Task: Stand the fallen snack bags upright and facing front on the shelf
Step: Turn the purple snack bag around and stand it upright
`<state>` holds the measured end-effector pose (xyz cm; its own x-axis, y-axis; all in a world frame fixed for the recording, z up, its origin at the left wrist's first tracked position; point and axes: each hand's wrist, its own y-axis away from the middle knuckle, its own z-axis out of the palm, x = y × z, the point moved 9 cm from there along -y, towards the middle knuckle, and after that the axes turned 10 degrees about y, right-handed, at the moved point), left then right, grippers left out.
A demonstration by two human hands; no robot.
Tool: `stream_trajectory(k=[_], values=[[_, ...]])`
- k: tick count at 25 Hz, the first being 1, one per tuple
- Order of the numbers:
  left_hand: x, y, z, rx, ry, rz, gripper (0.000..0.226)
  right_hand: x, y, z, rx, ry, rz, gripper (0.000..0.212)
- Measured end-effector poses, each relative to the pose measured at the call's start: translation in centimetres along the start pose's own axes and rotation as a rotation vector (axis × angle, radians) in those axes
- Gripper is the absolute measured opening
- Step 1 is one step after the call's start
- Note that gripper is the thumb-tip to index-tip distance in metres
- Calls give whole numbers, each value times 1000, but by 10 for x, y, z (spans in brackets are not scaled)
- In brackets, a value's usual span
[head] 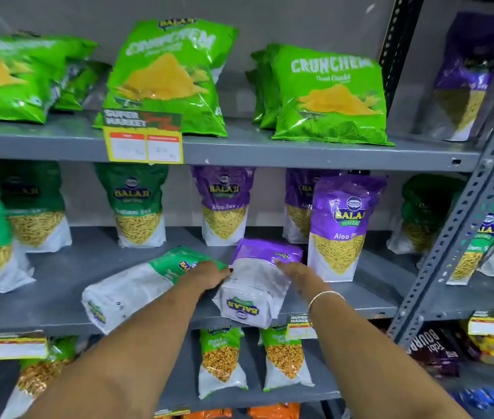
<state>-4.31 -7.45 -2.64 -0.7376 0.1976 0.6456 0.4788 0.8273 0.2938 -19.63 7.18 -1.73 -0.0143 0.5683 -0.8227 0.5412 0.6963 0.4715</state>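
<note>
A purple and white snack bag [256,285] lies flat on the grey middle shelf [58,297], back side up, its bottom overhanging the front edge. My left hand [209,275] presses its left side and my right hand [295,272] lies on its right side, so both hands hold it. To the left, a green and white bag [130,290] lies fallen on its back, partly under my left forearm. An upright purple Aloo Sev bag [344,228] stands just right of my right hand.
Upright green bags [138,205] and purple bags [224,204] line the back of the middle shelf. Green Crunchem bags [328,95] lean on the upper shelf. A slotted metal upright [463,225] slants at the right. Smaller bags [220,361] stand on the lower shelf.
</note>
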Motion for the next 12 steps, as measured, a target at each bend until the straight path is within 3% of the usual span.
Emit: stream_trajectory(k=[1,2,5,9,10,12], values=[[-5,-7,14,-86,96,-77,55,0,-6,4,-52,-127,-34,20],[-10,-10,26,-156,265,-142,49,0,-9,12,-126,-85,-71,16],[-13,-15,49,-306,632,-253,34,25,-37,20,-178,-135,45,32],[-10,-14,56,-415,781,-253,24,50,-99,20,-215,-143,84,63],[-12,-16,57,-434,785,-258,22,41,-76,24,-241,-146,109,59],[-14,-17,57,-456,752,-260,17,36,-53,24,-256,-124,152,25]])
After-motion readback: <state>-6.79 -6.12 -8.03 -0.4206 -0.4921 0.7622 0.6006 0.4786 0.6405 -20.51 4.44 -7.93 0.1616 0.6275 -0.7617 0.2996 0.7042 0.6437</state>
